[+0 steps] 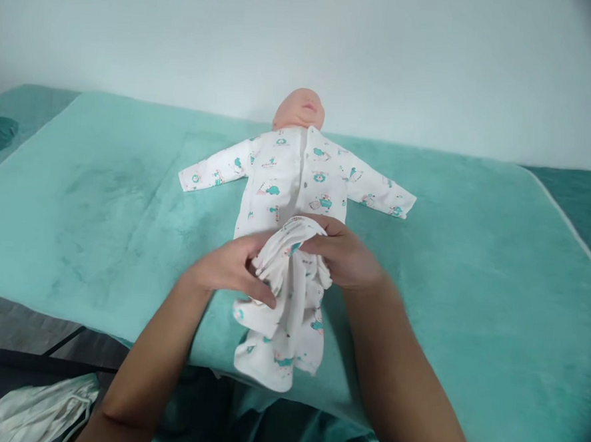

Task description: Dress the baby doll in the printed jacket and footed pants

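Fingers (261, 291) of the left hand (225, 265) and right hand (348, 254) grip bunched printed trousers (296, 308) between them. Straight beyond, the doll (298, 109) lies lengthwise away, head farthest, in a matching shirt (277, 163), the right hand slightly nearer its head. Beneath is the green-covered tabletop (466, 291).
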Available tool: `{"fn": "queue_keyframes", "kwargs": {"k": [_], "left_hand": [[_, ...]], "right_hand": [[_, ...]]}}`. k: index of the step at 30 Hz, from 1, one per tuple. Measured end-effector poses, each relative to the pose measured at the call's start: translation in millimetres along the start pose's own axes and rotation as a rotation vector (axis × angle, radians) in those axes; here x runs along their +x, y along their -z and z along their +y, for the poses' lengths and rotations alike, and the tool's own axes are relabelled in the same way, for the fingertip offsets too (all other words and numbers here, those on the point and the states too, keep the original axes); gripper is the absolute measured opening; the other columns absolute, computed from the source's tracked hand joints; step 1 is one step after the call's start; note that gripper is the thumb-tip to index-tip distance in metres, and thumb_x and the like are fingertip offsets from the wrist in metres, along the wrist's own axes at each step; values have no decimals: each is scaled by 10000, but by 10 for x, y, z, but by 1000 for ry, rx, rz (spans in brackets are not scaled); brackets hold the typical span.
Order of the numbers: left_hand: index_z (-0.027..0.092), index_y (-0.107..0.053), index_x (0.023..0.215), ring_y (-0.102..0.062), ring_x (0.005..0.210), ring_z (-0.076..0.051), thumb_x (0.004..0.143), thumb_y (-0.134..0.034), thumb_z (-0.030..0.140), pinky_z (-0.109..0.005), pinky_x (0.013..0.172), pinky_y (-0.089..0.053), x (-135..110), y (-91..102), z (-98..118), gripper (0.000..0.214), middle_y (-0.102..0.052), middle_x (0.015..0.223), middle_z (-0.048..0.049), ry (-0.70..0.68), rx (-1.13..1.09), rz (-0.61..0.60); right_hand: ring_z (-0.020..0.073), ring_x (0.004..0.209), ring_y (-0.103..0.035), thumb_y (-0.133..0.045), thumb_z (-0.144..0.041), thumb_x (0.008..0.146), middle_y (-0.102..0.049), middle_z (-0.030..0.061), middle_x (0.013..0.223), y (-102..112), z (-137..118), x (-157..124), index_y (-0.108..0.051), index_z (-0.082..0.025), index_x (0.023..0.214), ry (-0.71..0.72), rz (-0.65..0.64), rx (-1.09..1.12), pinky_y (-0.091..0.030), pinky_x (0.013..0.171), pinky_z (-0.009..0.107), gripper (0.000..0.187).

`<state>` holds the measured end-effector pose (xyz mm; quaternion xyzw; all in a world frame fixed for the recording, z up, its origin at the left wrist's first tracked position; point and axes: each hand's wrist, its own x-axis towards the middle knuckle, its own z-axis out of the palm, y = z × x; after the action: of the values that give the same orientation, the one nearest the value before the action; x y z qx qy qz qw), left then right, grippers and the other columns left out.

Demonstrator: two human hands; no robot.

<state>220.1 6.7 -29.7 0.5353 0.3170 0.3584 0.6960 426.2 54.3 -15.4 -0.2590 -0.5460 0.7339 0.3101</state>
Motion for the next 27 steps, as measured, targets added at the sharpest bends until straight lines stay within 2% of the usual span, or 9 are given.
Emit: {"fn": "queue_keyframes", "kwargs": {"k": [2, 4, 7, 9, 12, 15, 19, 24, 27], "left_hand": [[191, -754, 893, -646, 763, -204, 608, -935, 365, -300, 706, -504, -12, -4, 7, 380, -708, 822, -23, 35, 53, -2], [192, -778, 898, -663, 761, -211, 676, -890, 432, -315, 720, -514, -27, -22, -44, 346, -728, 825, -37, 6, -27, 115], [204, -792, 982, -690, 788, -235, 654, -883, 541, -334, 720, -539, -50, -52, -164, 479, -758, 880, -65, -50, -190, 308], [208, -795, 973, -688, 753, -228, 643, -885, 556, -325, 681, -540, -61, -63, -214, 488, -759, 858, -62, -44, -229, 347], [218, -796, 969, -690, 745, -206, 695, -867, 516, -302, 677, -535, -64, -62, -214, 412, -769, 880, -50, -31, -240, 345], [215, -791, 998, -715, 837, -229, 728, -850, 520, -311, 739, -546, -50, -68, -169, 412, -777, 934, -56, -36, -221, 356], [204, -782, 1017, -722, 973, -290, 732, -825, 590, -353, 818, -556, -61, -184, -140, 482, -780, 966, -78, -55, -199, 374], [259, -756, 1098, -697, 1012, -252, 819, -755, 578, -332, 856, -539, -244, -582, -193, 424, -775, 1063, -44, -89, -127, 656], [270, -741, 1095, -678, 836, -216, 835, -733, 588, -314, 736, -534, -364, -852, -209, 411, -750, 885, -20, -65, -193, 744]], "right_hand": [[106, 569, -476, -816, -372, 759, -571, -32, 657, 3, -3, 0, -673, -177, 779, -25, 36, 17, -392, 539, 238, 243], [104, 568, -472, -849, -390, 729, -571, -33, 650, 1, -42, -10, -682, -172, 770, -47, -3, -46, -386, 531, 234, 277], [123, 619, -544, -888, -410, 697, -627, -23, 688, -1, -141, -30, -711, -171, 761, -138, -240, -188, -443, 578, 243, 304], [139, 662, -595, -876, -415, 721, -667, -17, 725, -1, -201, -39, -737, -177, 773, -205, -409, -299, -481, 620, 250, 280], [141, 689, -619, -813, -388, 800, -700, -11, 774, 9, -223, -42, -759, -189, 853, -186, -502, -418, -496, 632, 242, 213], [130, 662, -591, -781, -350, 821, -678, -11, 753, 38, -156, -43, -735, -185, 845, -72, -441, -355, -480, 615, 236, 173], [136, 627, -555, -813, -359, 739, -653, -5, 731, 69, -44, -48, -716, -169, 845, -32, -204, -163, -457, 589, 253, 238], [119, 619, -491, -763, -233, 671, -568, -31, 682, 30, -60, -64, -661, -166, 766, -42, -86, -197, -394, 574, 237, 155], [98, 593, -428, -753, -232, 677, -482, -58, 646, -3, -121, -90, -583, -184, 709, -34, -124, -246, -345, 549, 225, 179]]}}
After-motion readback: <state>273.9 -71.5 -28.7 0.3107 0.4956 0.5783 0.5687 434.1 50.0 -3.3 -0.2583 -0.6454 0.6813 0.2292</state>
